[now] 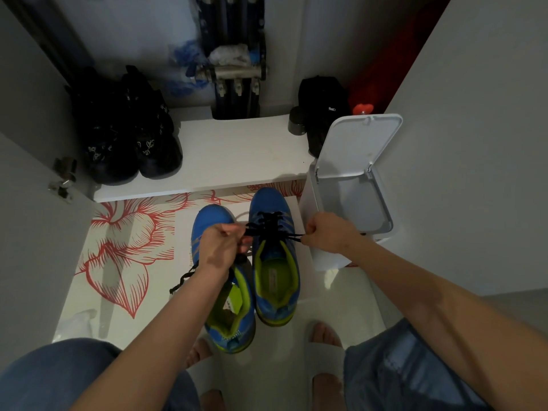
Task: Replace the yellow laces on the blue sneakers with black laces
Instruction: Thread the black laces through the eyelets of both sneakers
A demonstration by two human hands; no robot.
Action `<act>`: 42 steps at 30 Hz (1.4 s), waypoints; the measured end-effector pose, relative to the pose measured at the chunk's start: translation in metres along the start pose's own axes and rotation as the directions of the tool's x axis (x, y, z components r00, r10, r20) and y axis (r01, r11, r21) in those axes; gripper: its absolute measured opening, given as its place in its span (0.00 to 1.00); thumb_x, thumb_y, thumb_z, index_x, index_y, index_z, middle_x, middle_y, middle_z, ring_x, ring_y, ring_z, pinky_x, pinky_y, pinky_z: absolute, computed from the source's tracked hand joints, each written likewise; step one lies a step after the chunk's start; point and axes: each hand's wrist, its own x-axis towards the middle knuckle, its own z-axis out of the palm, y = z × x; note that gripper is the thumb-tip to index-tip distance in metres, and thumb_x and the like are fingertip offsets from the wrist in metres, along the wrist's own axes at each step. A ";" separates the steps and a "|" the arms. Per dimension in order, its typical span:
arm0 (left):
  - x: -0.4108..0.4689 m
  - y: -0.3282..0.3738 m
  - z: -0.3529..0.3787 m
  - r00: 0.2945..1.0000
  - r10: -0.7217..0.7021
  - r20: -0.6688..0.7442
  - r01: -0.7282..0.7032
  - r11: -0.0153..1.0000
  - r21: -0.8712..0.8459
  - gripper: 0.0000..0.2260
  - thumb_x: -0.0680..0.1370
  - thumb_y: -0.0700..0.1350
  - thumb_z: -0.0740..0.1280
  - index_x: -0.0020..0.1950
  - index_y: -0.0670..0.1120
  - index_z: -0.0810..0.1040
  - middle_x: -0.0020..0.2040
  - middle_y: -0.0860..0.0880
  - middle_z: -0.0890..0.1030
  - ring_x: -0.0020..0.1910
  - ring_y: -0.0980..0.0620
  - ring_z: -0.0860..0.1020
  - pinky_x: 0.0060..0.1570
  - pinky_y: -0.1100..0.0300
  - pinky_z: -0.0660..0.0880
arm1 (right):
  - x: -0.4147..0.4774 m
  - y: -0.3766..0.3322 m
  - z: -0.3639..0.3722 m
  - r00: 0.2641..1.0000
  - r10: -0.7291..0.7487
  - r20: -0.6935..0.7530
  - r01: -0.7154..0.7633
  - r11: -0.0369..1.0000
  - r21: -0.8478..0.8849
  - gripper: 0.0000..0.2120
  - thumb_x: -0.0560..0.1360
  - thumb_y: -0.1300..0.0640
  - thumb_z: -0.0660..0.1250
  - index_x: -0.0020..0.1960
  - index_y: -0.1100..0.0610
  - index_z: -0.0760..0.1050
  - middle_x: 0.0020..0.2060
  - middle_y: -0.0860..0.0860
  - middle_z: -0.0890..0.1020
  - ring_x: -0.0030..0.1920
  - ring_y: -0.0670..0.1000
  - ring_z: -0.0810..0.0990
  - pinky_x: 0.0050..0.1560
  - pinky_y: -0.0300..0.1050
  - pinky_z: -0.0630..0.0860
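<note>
Since the black lace must sit snug across the blue sneaker, left hand and right hand each pinch an end.

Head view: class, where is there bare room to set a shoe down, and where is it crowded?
Bare: the white shelf between the black shoes and the black bag; the floral mat left of the blue sneakers. Crowded: around the sneakers, left hand and right hand on the black lace, white bin beside.
</note>
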 end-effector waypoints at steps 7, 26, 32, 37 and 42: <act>0.004 0.000 -0.005 0.997 0.072 0.004 -0.072 0.995 0.062 0.03 0.77 0.34 0.65 0.50 0.38 0.76 0.33 0.45 0.78 0.21 0.61 0.76 0.27 0.70 0.76 | -0.003 -0.002 0.001 0.999 -0.026 -0.046 0.020 0.990 -0.141 0.12 0.75 0.50 0.65 0.41 0.58 0.72 0.39 0.53 0.75 0.40 0.51 0.74 0.40 0.42 0.71; -0.001 0.008 -0.004 0.963 0.171 0.211 -0.268 0.714 0.647 0.18 0.80 0.37 0.57 0.69 0.45 0.71 0.58 0.44 0.80 0.45 0.53 0.76 0.37 0.68 0.71 | -0.014 -0.002 -0.008 0.909 0.081 0.408 -0.278 0.849 0.450 0.33 0.73 0.45 0.70 0.69 0.64 0.65 0.62 0.61 0.74 0.50 0.57 0.82 0.41 0.50 0.82; -0.013 0.020 -0.002 0.913 0.032 0.406 -0.330 0.641 0.692 0.16 0.76 0.42 0.65 0.64 0.42 0.76 0.53 0.45 0.80 0.48 0.54 0.74 0.42 0.65 0.71 | -0.019 -0.025 0.019 0.948 0.050 0.314 -0.163 0.924 0.345 0.22 0.75 0.61 0.68 0.65 0.68 0.67 0.53 0.65 0.79 0.46 0.60 0.81 0.41 0.52 0.81; -0.024 0.011 0.006 0.889 0.031 0.457 -0.378 0.611 0.696 0.15 0.77 0.39 0.63 0.63 0.40 0.77 0.59 0.44 0.80 0.55 0.52 0.77 0.49 0.67 0.68 | -0.023 -0.011 0.014 0.924 0.040 0.381 -0.152 0.952 0.267 0.22 0.74 0.64 0.67 0.65 0.67 0.66 0.47 0.62 0.78 0.43 0.59 0.81 0.34 0.47 0.81; -0.022 0.017 0.005 0.880 -0.019 0.474 -0.365 0.611 0.703 0.11 0.77 0.40 0.62 0.58 0.41 0.77 0.53 0.45 0.78 0.60 0.47 0.76 0.52 0.63 0.69 | -0.022 -0.009 0.015 0.929 0.044 0.368 -0.161 0.942 0.294 0.26 0.73 0.62 0.70 0.67 0.67 0.65 0.50 0.60 0.77 0.48 0.60 0.81 0.34 0.47 0.81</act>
